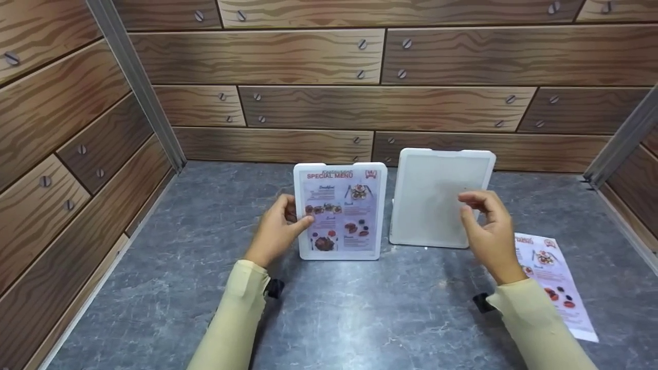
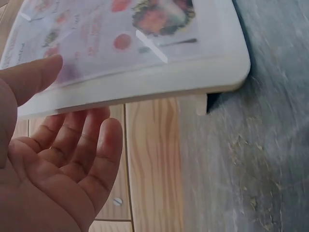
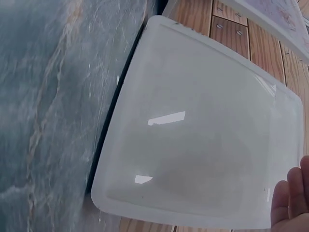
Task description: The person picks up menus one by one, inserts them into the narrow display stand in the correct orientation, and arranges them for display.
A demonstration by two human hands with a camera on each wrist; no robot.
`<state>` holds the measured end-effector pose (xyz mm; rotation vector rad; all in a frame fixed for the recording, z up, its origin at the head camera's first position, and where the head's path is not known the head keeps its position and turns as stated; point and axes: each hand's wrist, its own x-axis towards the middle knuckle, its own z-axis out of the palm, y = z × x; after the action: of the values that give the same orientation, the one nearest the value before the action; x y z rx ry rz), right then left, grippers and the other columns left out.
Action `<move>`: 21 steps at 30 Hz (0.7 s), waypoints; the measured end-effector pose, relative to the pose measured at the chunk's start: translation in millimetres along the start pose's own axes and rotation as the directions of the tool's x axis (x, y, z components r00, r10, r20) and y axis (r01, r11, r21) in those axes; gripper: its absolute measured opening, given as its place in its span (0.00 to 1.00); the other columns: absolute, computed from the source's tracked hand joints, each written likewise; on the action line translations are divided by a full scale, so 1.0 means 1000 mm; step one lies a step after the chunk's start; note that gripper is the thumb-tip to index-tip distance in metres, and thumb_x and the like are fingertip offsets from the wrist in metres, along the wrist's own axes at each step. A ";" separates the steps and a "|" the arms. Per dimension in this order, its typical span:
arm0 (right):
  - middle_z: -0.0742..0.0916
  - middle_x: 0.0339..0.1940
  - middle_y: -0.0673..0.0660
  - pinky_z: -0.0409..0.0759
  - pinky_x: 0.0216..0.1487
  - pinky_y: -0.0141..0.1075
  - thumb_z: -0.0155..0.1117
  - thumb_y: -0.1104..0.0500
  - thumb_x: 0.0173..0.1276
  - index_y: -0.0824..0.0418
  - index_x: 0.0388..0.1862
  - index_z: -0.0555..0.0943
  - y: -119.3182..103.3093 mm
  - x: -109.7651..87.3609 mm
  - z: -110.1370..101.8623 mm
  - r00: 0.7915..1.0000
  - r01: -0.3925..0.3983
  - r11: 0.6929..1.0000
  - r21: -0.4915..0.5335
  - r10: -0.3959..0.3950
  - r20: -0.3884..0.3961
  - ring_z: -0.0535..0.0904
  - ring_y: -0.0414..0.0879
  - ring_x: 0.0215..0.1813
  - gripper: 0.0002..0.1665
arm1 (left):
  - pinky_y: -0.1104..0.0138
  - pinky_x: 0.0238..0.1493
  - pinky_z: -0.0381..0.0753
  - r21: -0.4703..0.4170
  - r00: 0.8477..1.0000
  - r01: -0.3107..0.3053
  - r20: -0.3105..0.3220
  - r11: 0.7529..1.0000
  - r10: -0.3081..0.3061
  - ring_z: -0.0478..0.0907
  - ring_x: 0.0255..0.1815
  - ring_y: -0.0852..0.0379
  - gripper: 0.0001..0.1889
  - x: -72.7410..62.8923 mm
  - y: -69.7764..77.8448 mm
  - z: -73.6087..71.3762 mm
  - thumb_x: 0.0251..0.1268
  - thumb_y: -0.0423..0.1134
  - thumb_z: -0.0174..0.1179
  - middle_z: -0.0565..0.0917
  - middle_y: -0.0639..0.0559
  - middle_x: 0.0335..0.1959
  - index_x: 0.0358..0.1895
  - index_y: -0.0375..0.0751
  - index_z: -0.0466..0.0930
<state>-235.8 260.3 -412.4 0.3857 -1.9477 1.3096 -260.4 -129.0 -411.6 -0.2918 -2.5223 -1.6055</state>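
A white-framed menu stand (image 1: 342, 216) with a printed special menu stands upright on the tabletop. My left hand (image 1: 280, 226) holds it by its left edge, thumb over the front and the other fingers at the edge and behind. In the left wrist view a small foot (image 2: 202, 103) shows behind the stand's lower end. To the right, a second white stand (image 1: 432, 200) leans back with a blank panel. My right hand (image 1: 488, 231) is near its right edge, fingers loosely bent and nothing between them. Whether those fingers touch the panel I cannot tell.
A loose menu sheet (image 1: 563, 288) lies on the table to the right, partly under the right forearm in view. The grey marbled tabletop (image 1: 360, 318) is bounded by wood-patterned walls (image 1: 308, 105) at the back and both sides.
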 end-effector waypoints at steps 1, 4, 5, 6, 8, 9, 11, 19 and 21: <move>0.83 0.44 0.67 0.73 0.55 0.27 0.58 0.81 0.68 0.77 0.48 0.81 0.001 0.000 -0.001 1.000 -0.001 1.000 -0.006 0.001 0.007 0.78 0.38 0.49 0.13 | 0.60 0.47 0.80 0.007 1.000 0.010 0.005 1.000 -0.010 0.79 0.42 0.53 0.15 -0.001 -0.001 0.000 0.67 0.36 0.71 0.81 0.48 0.40 0.51 0.39 0.76; 0.83 0.44 0.69 0.74 0.54 0.27 0.58 0.81 0.68 0.78 0.49 0.81 -0.002 0.000 -0.003 1.000 -0.003 1.000 -0.024 0.004 0.021 0.78 0.37 0.49 0.12 | 0.60 0.47 0.80 0.033 0.999 0.028 0.026 0.999 -0.028 0.79 0.42 0.53 0.15 -0.001 -0.002 0.002 0.67 0.37 0.71 0.81 0.48 0.40 0.49 0.39 0.76; 0.83 0.44 0.69 0.74 0.54 0.27 0.58 0.81 0.68 0.78 0.49 0.80 -0.005 0.000 -0.004 1.000 -0.006 0.999 -0.035 0.007 0.023 0.79 0.37 0.49 0.12 | 0.60 0.46 0.80 0.041 0.999 0.030 0.035 0.999 -0.031 0.80 0.42 0.53 0.15 -0.001 -0.002 0.003 0.67 0.38 0.71 0.82 0.48 0.40 0.49 0.39 0.76; 0.83 0.44 0.70 0.74 0.53 0.27 0.58 0.82 0.67 0.79 0.49 0.80 -0.009 0.000 -0.004 1.000 -0.005 0.999 -0.042 0.006 0.024 0.78 0.37 0.49 0.12 | 0.59 0.46 0.80 0.047 0.998 0.031 0.045 0.998 -0.033 0.80 0.42 0.53 0.15 -0.001 -0.002 0.004 0.67 0.38 0.71 0.82 0.48 0.40 0.49 0.39 0.77; 0.83 0.44 0.70 0.73 0.53 0.26 0.57 0.82 0.67 0.79 0.48 0.80 -0.020 0.000 -0.005 1.000 -0.007 0.999 -0.050 0.008 0.023 0.78 0.36 0.48 0.12 | 0.59 0.46 0.80 0.054 0.998 0.025 0.055 0.998 -0.028 0.80 0.42 0.53 0.15 -0.001 -0.001 0.005 0.67 0.39 0.71 0.83 0.49 0.40 0.50 0.39 0.78; 0.83 0.43 0.70 0.73 0.53 0.26 0.57 0.82 0.67 0.79 0.48 0.80 -0.024 0.000 -0.006 1.000 -0.008 0.999 -0.053 0.009 0.022 0.78 0.36 0.48 0.12 | 0.59 0.45 0.80 0.058 0.998 0.021 0.056 0.998 -0.024 0.80 0.41 0.54 0.15 -0.001 -0.002 0.005 0.67 0.39 0.71 0.83 0.49 0.40 0.50 0.39 0.78; 0.83 0.43 0.71 0.73 0.53 0.25 0.57 0.82 0.68 0.80 0.47 0.80 -0.030 0.001 -0.006 1.000 -0.009 0.999 -0.051 0.011 0.025 0.78 0.36 0.48 0.11 | 0.60 0.44 0.80 0.073 0.999 0.010 0.044 0.997 -0.013 0.80 0.40 0.54 0.14 -0.001 -0.002 0.005 0.66 0.39 0.71 0.84 0.49 0.39 0.50 0.40 0.79; 0.83 0.43 0.72 0.74 0.51 0.26 0.57 0.82 0.67 0.80 0.47 0.80 -0.033 0.003 -0.006 0.999 -0.033 0.998 -0.060 0.035 0.029 0.79 0.37 0.49 0.11 | 0.60 0.40 0.77 0.134 0.999 0.028 -0.030 0.991 -0.024 0.78 0.37 0.55 0.14 -0.002 -0.007 -0.004 0.66 0.40 0.71 0.83 0.50 0.37 0.48 0.41 0.78; 0.83 0.43 0.72 0.74 0.51 0.26 0.57 0.82 0.66 0.80 0.47 0.80 -0.033 0.003 -0.007 0.998 -0.053 0.997 -0.062 0.054 0.030 0.79 0.37 0.48 0.11 | 0.60 0.42 0.77 0.135 0.998 0.043 -0.042 0.990 -0.037 0.78 0.38 0.54 0.14 -0.001 -0.008 -0.006 0.67 0.41 0.71 0.83 0.49 0.38 0.49 0.41 0.79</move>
<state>-215.5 252.5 -387.0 0.3282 -2.0323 1.2811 -261.7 -138.2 -416.0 -0.1935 -2.6079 -1.4284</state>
